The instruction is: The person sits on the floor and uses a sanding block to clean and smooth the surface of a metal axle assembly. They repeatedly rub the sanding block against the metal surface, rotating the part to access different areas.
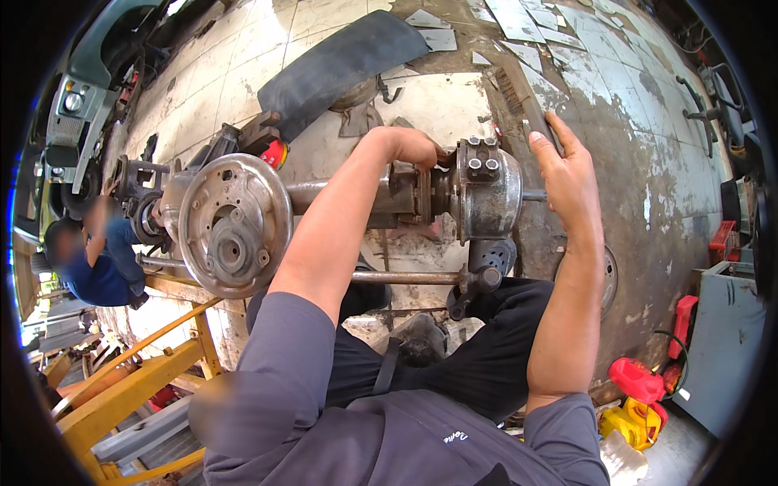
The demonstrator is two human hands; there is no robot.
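A greasy vehicle axle (pixel 309 194) lies across in front of me. At its left is a round metal brake backing plate (pixel 235 223), and at its right end a steering knuckle (pixel 490 194) with several bolts on top. My left hand (pixel 415 151) reaches over the axle, its fingers curled onto the flange beside the knuckle; the fingertips are partly hidden. To the right of the knuckle, past its short shaft, my right hand (pixel 570 174) grips the handle of what looks like a wire brush (pixel 527 101), pointing away from me. A tie rod (pixel 405 277) runs along the near side above my legs.
A curved black panel (pixel 344 69) and broken tile pieces lie on the floor beyond. Another person (pixel 101 259) crouches at the left near a vehicle. A yellow metal frame (pixel 138 381) stands lower left. At right are a grey cabinet (pixel 721 348) and a yellow container (pixel 630 423).
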